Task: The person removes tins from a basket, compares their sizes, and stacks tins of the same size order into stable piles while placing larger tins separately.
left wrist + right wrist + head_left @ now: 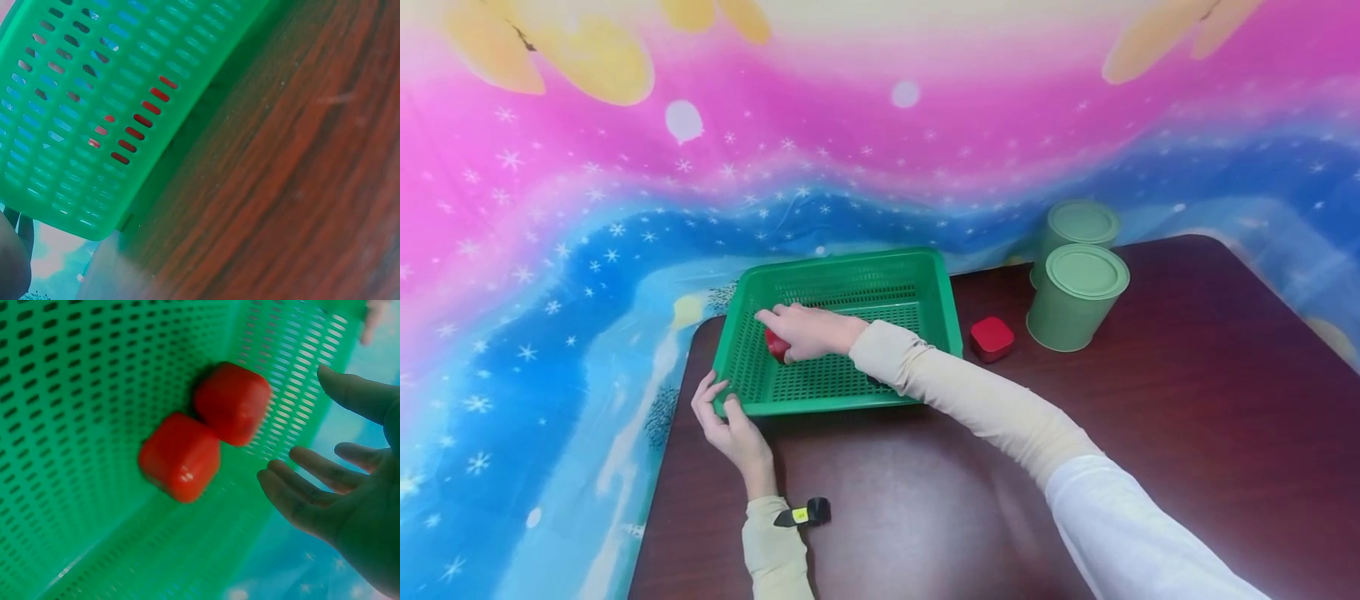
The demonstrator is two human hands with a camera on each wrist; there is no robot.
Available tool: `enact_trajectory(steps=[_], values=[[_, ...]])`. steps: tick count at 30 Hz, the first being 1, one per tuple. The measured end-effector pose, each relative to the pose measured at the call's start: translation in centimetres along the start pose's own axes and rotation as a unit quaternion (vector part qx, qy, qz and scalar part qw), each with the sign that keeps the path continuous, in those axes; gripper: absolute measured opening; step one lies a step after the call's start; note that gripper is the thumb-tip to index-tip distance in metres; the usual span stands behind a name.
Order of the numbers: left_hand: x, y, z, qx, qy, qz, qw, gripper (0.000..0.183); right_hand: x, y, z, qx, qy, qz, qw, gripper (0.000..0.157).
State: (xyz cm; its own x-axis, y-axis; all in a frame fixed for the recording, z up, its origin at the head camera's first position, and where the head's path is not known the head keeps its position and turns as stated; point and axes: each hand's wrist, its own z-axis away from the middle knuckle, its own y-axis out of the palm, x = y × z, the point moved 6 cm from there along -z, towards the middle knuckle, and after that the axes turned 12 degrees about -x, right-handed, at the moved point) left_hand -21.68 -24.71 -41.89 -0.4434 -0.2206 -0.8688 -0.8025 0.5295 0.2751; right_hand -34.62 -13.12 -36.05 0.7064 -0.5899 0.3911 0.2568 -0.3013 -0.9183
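Observation:
A green perforated plastic basket point(842, 408) stands on the table. My left hand point(733, 429) grips its near-left corner by the rim. Inside the basket, my right hand point(812, 329) reaches over the left part. The right wrist view shows this right hand point(344, 487) with its fingers spread apart and nothing held. Two small red rounded-square boxes point(181, 457) lie side by side in the basket, apart from the fingers. In the head view a red box point(777, 344) is partly hidden under the right hand. Red shows through the basket wall point(69, 169) in the left wrist view.
Another red rounded-square box point(992, 338) sits on the brown table point(880, 500) just right of the basket. Two pale green lidded cans point(1075, 308) stand farther right, one behind the other. A colourful printed cloth point(850, 150) hangs behind the table.

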Motion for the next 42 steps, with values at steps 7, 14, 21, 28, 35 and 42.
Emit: enact_trajectory(steps=[7, 14, 21, 28, 35, 42], values=[[-0.6, 0.1, 0.1, 0.001, 0.001, -0.004, 1.0000, 0.025, -0.8, 2.6, -0.4, 0.008, 0.005, 0.021, 1.000, 0.080], [0.8, -0.1, -0.2, -0.002, 0.000, -0.004, 1.0000, 0.025, -1.3, 3.4, -0.9, -0.009, 0.004, 0.030, 0.999, 0.076], [3.4, -0.6, -0.7, -0.002, 0.002, -0.008, 1.0000, 0.024, -1.3, 3.9, -1.4, -0.014, -0.001, 0.067, 0.998, 0.078], [3.6, -0.7, -0.7, 0.005, 0.007, -0.001, 1.0000, 0.024, -1.5, 4.2, -1.4, -0.002, -0.002, 0.099, 0.995, 0.080], [3.6, -0.6, -0.7, -0.004, 0.000, -0.008, 1.0000, 0.025, -1.6, 4.5, -1.4, 0.007, 0.001, 0.102, 0.995, 0.080], [0.9, -0.1, -0.2, -0.009, 0.004, 0.001, 1.0000, 0.026, -1.7, 4.7, -1.5, 0.010, 0.015, 0.079, 0.997, 0.084]])
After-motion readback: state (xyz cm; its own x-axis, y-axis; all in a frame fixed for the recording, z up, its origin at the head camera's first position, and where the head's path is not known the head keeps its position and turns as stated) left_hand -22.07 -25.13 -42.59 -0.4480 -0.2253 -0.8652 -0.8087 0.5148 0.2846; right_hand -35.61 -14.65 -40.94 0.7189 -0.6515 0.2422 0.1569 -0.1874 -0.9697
